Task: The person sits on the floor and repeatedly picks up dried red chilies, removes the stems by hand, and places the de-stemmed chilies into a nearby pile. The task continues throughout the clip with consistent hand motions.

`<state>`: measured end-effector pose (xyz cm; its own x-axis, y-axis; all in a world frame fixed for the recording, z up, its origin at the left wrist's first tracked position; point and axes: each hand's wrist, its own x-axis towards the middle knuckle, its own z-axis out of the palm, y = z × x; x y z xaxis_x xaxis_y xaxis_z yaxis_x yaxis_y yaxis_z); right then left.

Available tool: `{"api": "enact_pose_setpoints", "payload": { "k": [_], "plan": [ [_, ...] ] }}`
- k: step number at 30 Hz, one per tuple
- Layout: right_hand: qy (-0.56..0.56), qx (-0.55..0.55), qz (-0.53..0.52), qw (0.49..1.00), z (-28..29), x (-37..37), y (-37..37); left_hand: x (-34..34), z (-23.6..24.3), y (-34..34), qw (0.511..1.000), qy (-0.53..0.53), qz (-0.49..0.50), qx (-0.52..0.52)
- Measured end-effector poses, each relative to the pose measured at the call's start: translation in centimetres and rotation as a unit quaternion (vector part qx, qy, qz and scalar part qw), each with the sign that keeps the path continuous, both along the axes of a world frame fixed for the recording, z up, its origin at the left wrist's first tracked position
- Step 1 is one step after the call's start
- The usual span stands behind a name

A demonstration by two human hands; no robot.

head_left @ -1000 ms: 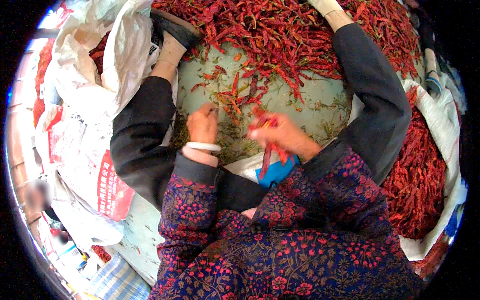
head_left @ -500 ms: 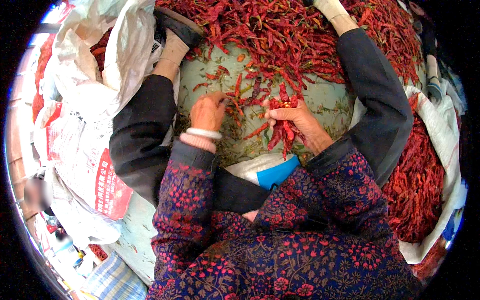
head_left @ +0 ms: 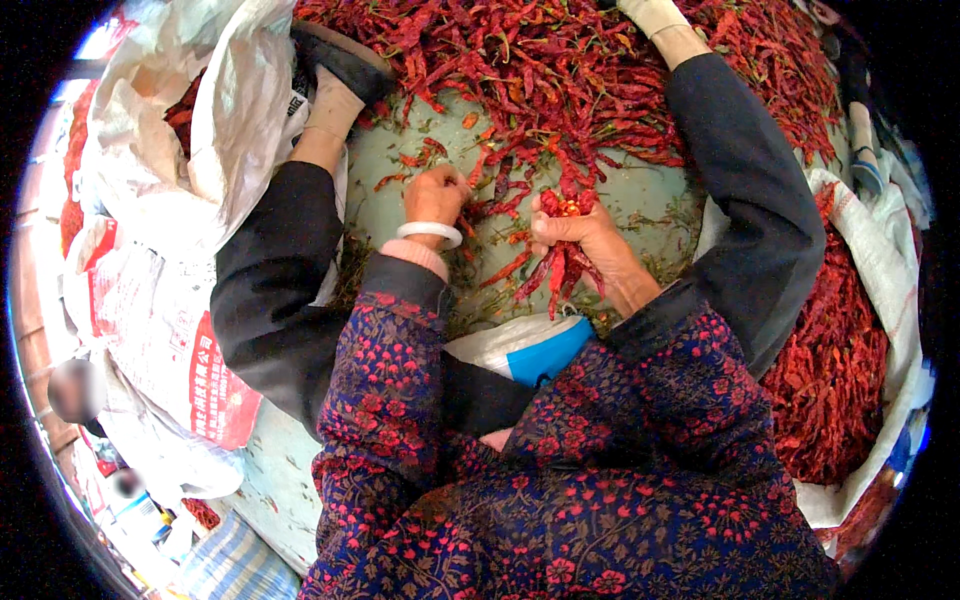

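Note:
My right hand point(head_left: 600, 245) is wrapped round a bunch of dried red chilies point(head_left: 562, 270), their broken or stem ends upward and their tips hanging below the fist. To its left, my left hand point(head_left: 437, 197) has its fingers curled in; a white bangle point(head_left: 430, 233) circles that wrist. A single dried chili point(head_left: 477, 167) shows right beside its fingertips, but whether it is pinched or only lies behind them I cannot tell. Loose chilies point(head_left: 510, 190) lie between the two hands, joining the big pile of dried chilies point(head_left: 540, 75) beyond.
My legs are spread either side. A white sack point(head_left: 150, 130) slumps on the left; an open white sack point(head_left: 845, 500) full of chilies stands right. Stem scraps point(head_left: 660, 215) litter the pale green ground sheet point(head_left: 385, 140). A white-and-blue bag point(head_left: 540, 350) lies close to my lap.
My left hand has moved slightly right and toward the pile, its fingers now more tightly curled. The right hand keeps its bunch nearly in place. The whole view has shifted a little.

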<state>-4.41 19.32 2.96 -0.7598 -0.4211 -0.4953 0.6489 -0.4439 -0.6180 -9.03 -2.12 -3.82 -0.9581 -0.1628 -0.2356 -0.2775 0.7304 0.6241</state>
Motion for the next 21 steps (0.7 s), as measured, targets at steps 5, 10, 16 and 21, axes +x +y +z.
{"api": "enact_pose_setpoints", "payload": {
  "k": [5, 10, 16, 21],
  "plan": [
    [-0.034, -0.043, -0.067, 0.996, -0.7, -0.5, 0.7, 0.4, 4.0, 0.1, 0.939, 0.058, 0.059, 0.334],
    [-0.044, -0.058, -0.014, 0.997, -0.4, -0.6, 0.6, 1.7, 7.1, 0.0, 0.944, 0.224, -0.090, 0.224],
    [-0.032, -0.050, 0.093, 0.994, -0.6, -0.3, 0.8, 4.7, 10.1, 4.1, 0.876, 0.321, -0.357, -0.037],
    [0.020, -0.004, 0.041, 0.999, -0.5, 0.1, 0.5, 5.8, 10.2, 4.9, 0.877, 0.325, -0.353, -0.013]
  ]
}}
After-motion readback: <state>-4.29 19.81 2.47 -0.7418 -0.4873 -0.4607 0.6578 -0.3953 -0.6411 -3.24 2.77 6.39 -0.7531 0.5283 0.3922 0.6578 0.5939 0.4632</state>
